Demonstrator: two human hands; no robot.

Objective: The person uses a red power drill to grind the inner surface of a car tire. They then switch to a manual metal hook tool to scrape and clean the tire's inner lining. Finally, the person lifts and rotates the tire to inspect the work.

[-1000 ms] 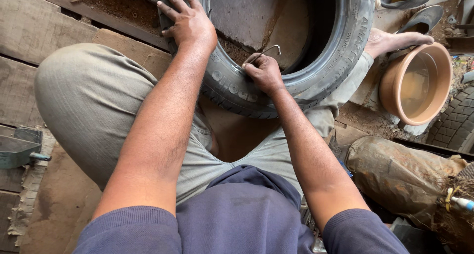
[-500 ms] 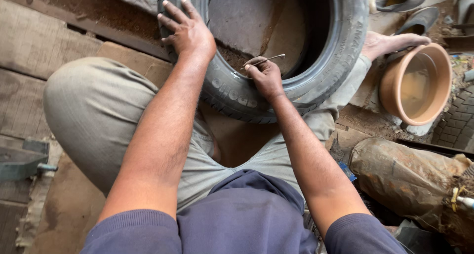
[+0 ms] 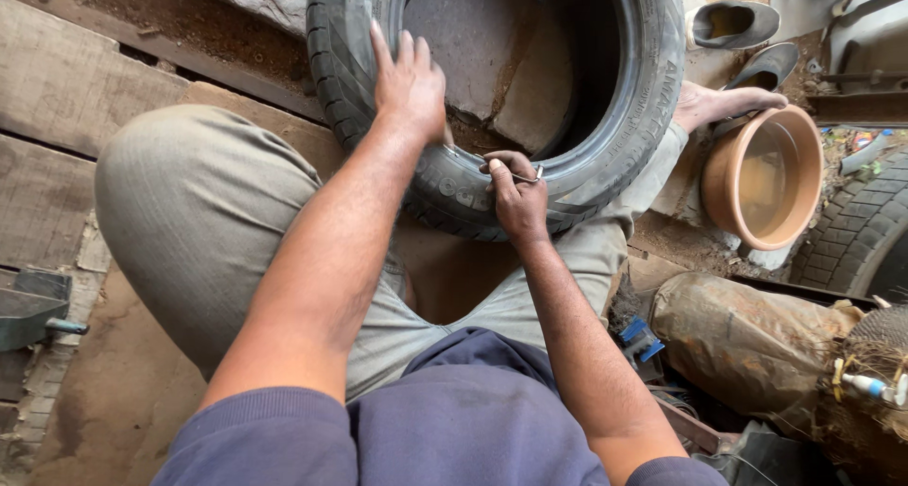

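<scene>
A black car tyre [image 3: 615,136] lies flat on the ground between my bent knees. My left hand [image 3: 409,81] rests palm-down on its near-left sidewall, fingers spread over the tread edge. My right hand [image 3: 515,195] is closed around a thin metal tool [image 3: 526,176] with a looped handle, pressed against the tyre's inner rim at the near side. The tool's tip is hidden by my fingers. Stone slabs show through the tyre's hole.
An orange plastic basin [image 3: 762,178] of murky water sits right of the tyre beside my bare foot [image 3: 724,103]. Two dark shoes [image 3: 733,23] lie beyond it. Another tyre [image 3: 856,235] is at the right edge, a dirty sack [image 3: 747,339] below it. Wooden planks [image 3: 66,98] lie left.
The view has tilted, bringing more of the tyre into sight. My left hand has stayed on the sidewall. My right hand has drawn the tool in close against the rim.
</scene>
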